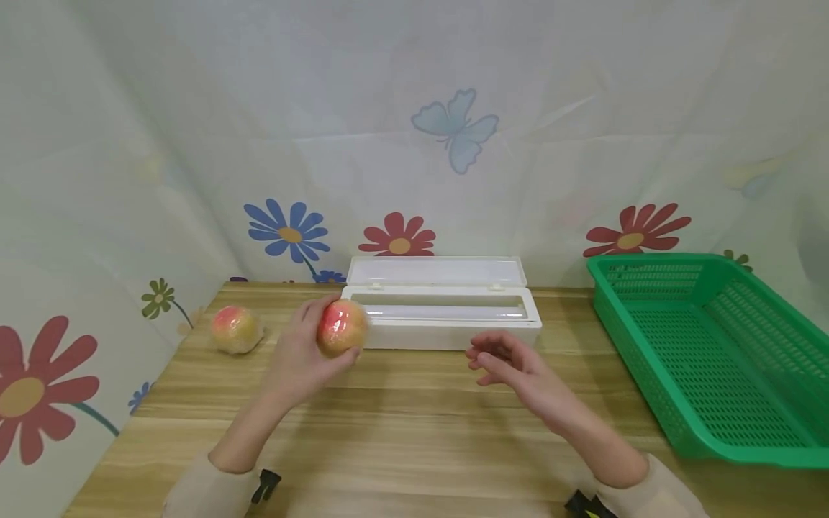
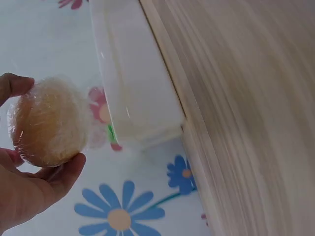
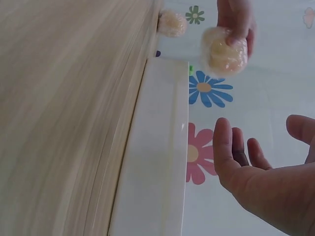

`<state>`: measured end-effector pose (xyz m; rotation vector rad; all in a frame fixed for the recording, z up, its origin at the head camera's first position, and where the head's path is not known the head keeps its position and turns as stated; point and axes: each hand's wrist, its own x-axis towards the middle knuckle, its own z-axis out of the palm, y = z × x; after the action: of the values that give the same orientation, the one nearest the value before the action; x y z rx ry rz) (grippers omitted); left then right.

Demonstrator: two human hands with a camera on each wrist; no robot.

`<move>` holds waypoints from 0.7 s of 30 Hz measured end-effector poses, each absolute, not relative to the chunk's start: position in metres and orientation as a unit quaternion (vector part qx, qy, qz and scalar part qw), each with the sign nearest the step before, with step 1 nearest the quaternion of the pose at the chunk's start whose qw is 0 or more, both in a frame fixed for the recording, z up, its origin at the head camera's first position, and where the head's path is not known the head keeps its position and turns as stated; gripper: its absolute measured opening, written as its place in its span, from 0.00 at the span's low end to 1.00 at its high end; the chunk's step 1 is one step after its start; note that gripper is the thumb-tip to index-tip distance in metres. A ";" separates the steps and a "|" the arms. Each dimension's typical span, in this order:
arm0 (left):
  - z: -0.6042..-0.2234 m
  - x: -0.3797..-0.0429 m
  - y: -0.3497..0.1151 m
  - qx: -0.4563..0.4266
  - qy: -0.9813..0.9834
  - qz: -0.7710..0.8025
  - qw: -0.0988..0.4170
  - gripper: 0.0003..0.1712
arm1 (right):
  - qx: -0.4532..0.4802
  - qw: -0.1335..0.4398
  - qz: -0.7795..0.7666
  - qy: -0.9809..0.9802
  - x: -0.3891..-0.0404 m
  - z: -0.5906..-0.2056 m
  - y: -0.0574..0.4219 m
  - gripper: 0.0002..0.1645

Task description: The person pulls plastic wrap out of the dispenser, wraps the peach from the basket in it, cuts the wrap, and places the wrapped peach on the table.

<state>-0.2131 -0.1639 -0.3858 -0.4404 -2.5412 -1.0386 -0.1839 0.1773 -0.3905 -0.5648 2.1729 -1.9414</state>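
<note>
My left hand (image 1: 299, 360) grips a red-and-yellow peach (image 1: 345, 328) wrapped in clear film, fingers behind it and thumb at its lower right. In the left wrist view the film wrap shows creased over the peach (image 2: 51, 123). The held peach overlaps the left end of a long white cling film box (image 1: 447, 336), whose lid (image 1: 437, 273) is raised and which has a roll (image 1: 453, 312) inside. Close to the front right of that box my right hand (image 1: 514, 370) hovers with loosely bent fingers, holding nothing. A second wrapped peach (image 1: 235, 330) sits at the table's left.
A green plastic basket (image 1: 637, 367) stands on the right side of the wooden table (image 1: 414, 432). Behind the table hangs a pale curtain (image 1: 518, 194) printed with flowers and a butterfly.
</note>
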 end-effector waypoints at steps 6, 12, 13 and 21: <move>-0.391 -0.216 -0.194 -0.107 -0.922 -0.326 0.177 0.45 | -0.201 0.080 -0.641 0.737 -0.182 -0.391 0.183 0.23; -0.395 -0.224 -0.210 -0.057 -0.946 -0.288 0.138 0.47 | -0.198 0.080 -0.630 0.747 -0.184 -0.393 0.184 0.23; -0.397 -0.225 -0.213 -0.051 -0.949 -0.283 0.131 0.48 | -0.197 0.081 -0.627 0.749 -0.184 -0.394 0.184 0.23; -0.410 -0.233 -0.233 -0.059 -0.960 -0.253 0.109 0.46 | -0.201 0.082 -0.615 0.758 -0.186 -0.394 0.184 0.22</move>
<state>-0.2326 -0.2331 -0.4097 -0.1732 -2.8221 -0.7432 -0.1856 0.1839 -0.3942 -0.5997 2.2648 -1.8388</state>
